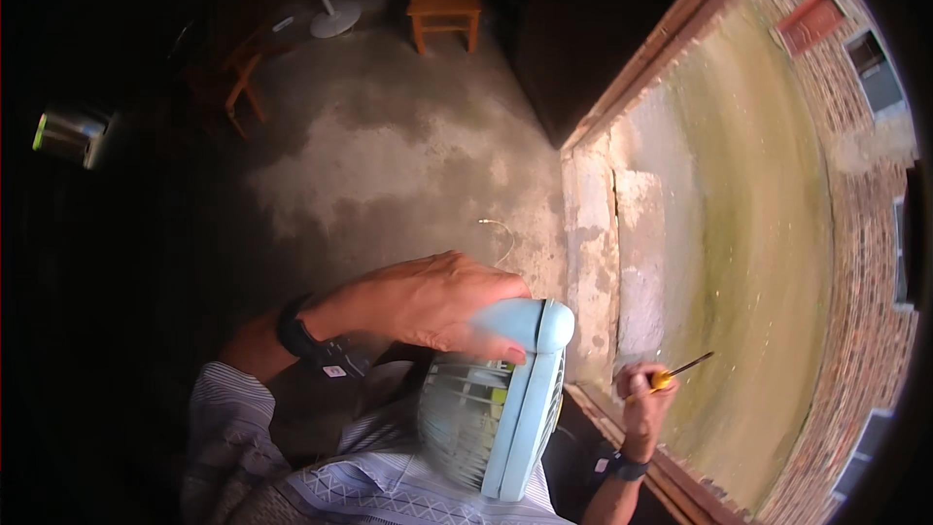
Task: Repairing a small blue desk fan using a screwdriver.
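My left hand (452, 297) grips the top of a light blue small fan (525, 418), held upright against my front with its wire grille turned leftward and a pale housing edge facing right. To the right of the fan, my right hand (643, 399) holds a screwdriver (663, 379) with a yellow handle, its dark shaft pointing up and to the right, apart from the fan. A thin pale cable (505, 233) shows beyond my left hand, over the floor.
Ahead lie the concrete floor (360, 156), a wooden chair (442, 10), a white stand base (333, 19) and a folded wooden piece (248, 87) in shadow. At right, a doorway's concrete threshold (637, 233) opens onto a yard facing a brick wall (816, 10).
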A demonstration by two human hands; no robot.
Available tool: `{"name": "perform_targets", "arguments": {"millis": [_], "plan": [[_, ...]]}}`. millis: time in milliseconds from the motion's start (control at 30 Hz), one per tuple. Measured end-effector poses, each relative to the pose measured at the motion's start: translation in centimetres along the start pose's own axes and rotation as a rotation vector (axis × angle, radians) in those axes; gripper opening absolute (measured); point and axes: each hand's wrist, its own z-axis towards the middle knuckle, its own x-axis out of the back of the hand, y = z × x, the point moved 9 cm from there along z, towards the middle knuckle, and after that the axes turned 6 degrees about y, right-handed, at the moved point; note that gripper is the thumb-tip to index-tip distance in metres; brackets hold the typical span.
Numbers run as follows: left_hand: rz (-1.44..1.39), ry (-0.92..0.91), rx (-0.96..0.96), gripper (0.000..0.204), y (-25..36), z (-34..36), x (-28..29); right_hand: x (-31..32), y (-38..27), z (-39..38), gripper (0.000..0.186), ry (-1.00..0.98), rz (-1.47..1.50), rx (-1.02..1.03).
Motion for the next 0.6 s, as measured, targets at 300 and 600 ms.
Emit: {"name": "perform_targets", "arguments": {"millis": [300,600], "plan": [[0.013,-0.279,0.083,0.057,-0.7,3.8,-4.1,-14.5,-8.1,3.8,0.053,-0.466,-0.484,0.007],[-0.012,-0.316,0.106,0.056,-2.1,4.0,-4.9,-13.6,-5.6,4.5,0.038,-0.435,-0.352,-0.136]]}}
